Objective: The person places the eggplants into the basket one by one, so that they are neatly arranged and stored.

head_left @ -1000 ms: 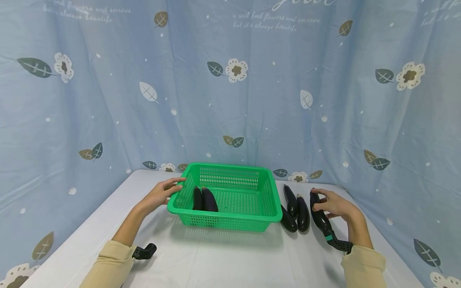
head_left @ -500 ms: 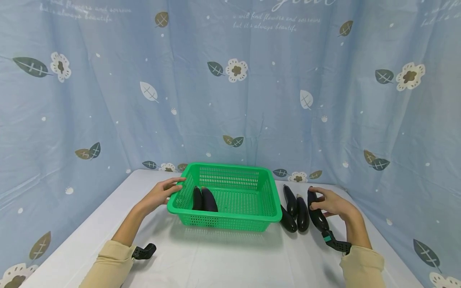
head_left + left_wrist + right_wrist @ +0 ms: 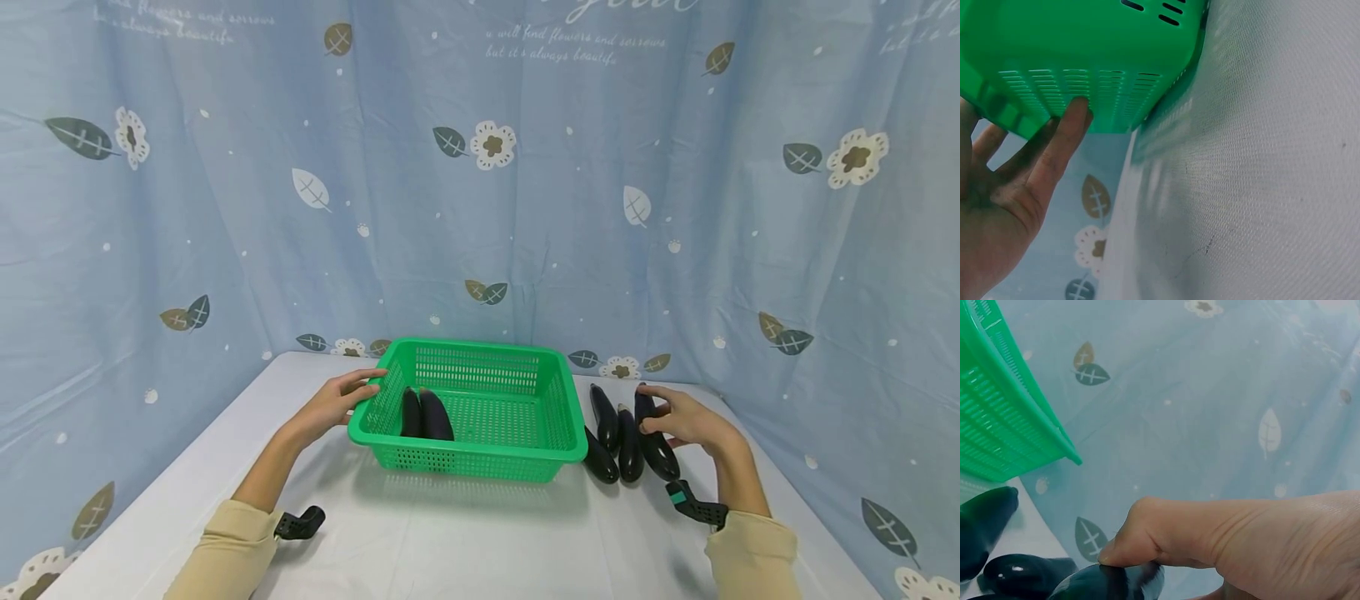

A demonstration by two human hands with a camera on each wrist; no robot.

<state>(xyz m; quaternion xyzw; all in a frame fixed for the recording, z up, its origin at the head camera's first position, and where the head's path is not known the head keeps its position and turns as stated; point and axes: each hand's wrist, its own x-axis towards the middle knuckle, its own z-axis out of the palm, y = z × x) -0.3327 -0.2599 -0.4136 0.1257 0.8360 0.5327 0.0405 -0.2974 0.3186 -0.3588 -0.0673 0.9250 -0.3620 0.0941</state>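
A green plastic basket (image 3: 480, 456) stands mid-table with two dark eggplants (image 3: 436, 417) lying at its left end. My left hand (image 3: 335, 402) holds the basket's left rim; in the left wrist view some fingers (image 3: 1063, 147) lie against its outer wall. On the right, my right hand (image 3: 693, 421) grips an eggplant (image 3: 660, 457) between thumb and fingers. In the right wrist view the thumb (image 3: 1132, 540) presses on that eggplant (image 3: 1097, 584), and the other fingers are mostly hidden. Three more eggplants (image 3: 630, 446) lie between this hand and the basket, one partly behind the basket's edge.
A white-covered table (image 3: 465, 542) carries everything. Behind it hangs a blue curtain (image 3: 480, 233) with printed leaves and flowers, and it also runs along both sides. Black wrist-worn devices (image 3: 300, 523) project from both sleeves.
My right hand has moved slightly left with the gripped eggplant, bringing it closer to the other eggplants on the table. The left hand and the basket stay in place.
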